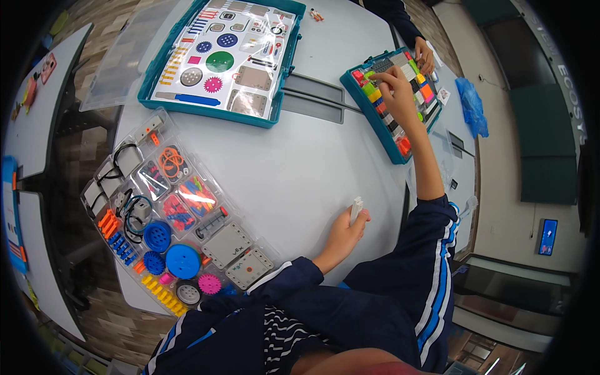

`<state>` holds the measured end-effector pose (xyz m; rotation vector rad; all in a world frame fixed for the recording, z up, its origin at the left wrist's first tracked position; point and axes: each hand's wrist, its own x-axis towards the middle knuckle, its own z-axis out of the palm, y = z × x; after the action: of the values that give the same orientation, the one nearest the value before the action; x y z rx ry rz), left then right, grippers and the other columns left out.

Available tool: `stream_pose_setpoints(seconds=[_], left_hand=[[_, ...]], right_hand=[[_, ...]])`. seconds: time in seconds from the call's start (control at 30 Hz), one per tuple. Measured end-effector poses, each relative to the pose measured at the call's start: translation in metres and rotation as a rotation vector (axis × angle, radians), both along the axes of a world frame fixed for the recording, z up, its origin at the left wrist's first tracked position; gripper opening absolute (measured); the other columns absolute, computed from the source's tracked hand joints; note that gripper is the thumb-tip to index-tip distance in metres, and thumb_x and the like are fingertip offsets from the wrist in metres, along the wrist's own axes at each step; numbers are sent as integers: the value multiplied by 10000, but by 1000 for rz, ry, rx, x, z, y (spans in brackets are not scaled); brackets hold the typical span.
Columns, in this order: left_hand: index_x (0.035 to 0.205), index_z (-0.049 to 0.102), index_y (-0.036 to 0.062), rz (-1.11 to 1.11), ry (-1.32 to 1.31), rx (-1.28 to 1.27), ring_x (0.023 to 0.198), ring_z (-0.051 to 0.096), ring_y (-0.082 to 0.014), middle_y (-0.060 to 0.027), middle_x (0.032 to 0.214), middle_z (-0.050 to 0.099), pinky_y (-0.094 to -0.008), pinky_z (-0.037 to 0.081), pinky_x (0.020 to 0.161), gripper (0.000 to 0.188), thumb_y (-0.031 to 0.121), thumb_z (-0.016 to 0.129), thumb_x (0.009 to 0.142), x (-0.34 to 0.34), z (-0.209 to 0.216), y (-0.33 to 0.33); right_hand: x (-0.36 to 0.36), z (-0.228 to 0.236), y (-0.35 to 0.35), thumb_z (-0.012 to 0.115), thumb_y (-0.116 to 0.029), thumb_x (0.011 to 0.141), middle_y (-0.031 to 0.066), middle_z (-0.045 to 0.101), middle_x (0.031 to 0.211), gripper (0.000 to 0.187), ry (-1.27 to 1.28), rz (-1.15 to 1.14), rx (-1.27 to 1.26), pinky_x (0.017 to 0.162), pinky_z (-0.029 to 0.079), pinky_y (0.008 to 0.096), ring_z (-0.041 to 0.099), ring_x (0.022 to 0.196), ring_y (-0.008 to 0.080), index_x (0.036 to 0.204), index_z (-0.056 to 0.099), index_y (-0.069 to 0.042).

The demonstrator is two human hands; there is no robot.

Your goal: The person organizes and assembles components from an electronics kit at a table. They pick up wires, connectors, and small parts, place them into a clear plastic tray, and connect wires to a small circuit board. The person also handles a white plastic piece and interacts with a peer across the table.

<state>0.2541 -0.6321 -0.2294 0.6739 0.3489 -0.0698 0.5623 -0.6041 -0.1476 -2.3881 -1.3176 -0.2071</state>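
Observation:
My left hand is closed around a small light-grey building piece, which stands up from its fingers above the white table. My right hand reaches over a teal box packed with colourful building pieces at the far right. Its index finger stretches toward lime-green pieces at the box's left side, and the fingers look apart with nothing visible in them. On the far edge of that box rests another person's hand, coming from a dark sleeve.
At left lies a clear compartment tray with wheels, gears, cables and grey modules. Behind it sits a larger teal case with a printed picture sheet. A blue plastic bag is beyond the right box; a tiny figure lies at the far edge.

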Motion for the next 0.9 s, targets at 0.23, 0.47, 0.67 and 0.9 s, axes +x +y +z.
stream_pose_setpoints(seconds=[0.23, 0.47, 0.67, 0.9], left_hand=[[918, 544, 30, -9, 10, -14, 542, 410, -58, 27, 643, 434, -230, 326, 503, 288, 299, 519, 1020, 1, -1, 0], [918, 542, 30, -1, -4, 7, 536, 407, -55, 30, 632, 434, -228, 326, 501, 286, 296, 520, 1019, 0, -1, 1], [925, 546, 29, 5, -8, -14, 533, 407, -55, 32, 629, 433, -227, 327, 498, 282, 294, 523, 1018, 1, -1, -1], [930, 548, 25, 0, -22, -10, 541, 419, -58, 29, 638, 438, -230, 335, 505, 266, 275, 522, 1015, 0, -1, 2]], right_hand=[[12, -10, 7, 612, -140, 884, 114, 572, 810, 188, 113, -63, 62, 680, 463, 342, 562, 720, 223, 881, 695, 29], [5, -16, 14, 741, -286, 840, 76, 555, 764, 306, 10, -64, -44, 617, 430, 314, 527, 681, 164, 864, 683, 14], [13, -14, 9, 748, -300, 845, 40, 509, 788, 317, 106, -32, -81, 606, 406, 289, 470, 672, 138, 910, 648, -6], [7, -14, 7, 748, -282, 836, 48, 493, 774, 314, 124, 21, 14, 600, 370, 292, 422, 656, 131, 938, 641, -4]])
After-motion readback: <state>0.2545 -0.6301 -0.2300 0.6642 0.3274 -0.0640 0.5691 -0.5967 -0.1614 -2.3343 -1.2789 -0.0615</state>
